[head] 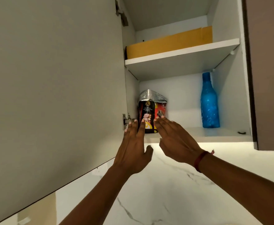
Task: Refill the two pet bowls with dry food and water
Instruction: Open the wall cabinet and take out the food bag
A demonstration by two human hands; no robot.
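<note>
Dry food bag, upright at left end of lower shelf, left hand and right hand flanking it, fingers straight, gripping nothing, blue bottle upright near right end

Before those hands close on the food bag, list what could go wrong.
1. The foil top of the food bag looks loosely folded, not sealed; tipping it off the lower shelf could spill food.
2. The left hand and right hand reach with straight fingers low on the bag; a weak grip could drop it.
</note>
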